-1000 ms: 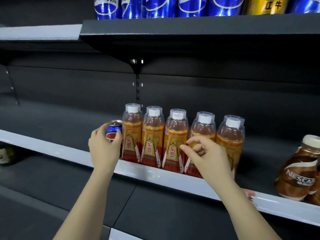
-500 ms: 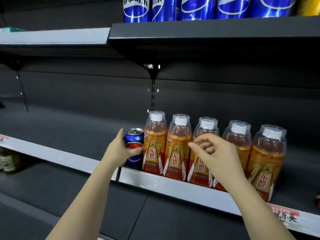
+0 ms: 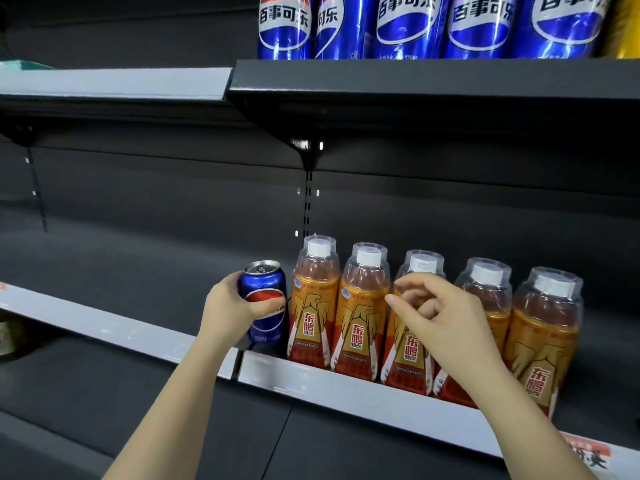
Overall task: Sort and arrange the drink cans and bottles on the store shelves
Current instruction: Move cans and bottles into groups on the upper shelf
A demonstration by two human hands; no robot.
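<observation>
left hand (image 3: 230, 308) wrapped around the blue can (image 3: 265, 303) beside the orange bottles (image 3: 362, 313), likely a stray for the cans above (image 3: 408, 26); right hand (image 3: 446, 320) loosely curled, empty.

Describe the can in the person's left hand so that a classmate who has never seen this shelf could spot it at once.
Find the row of five orange bottles on the middle shelf. At its left end stands a blue can, held by the left hand. It is the only can on that shelf, shorter than the bottles.
</observation>
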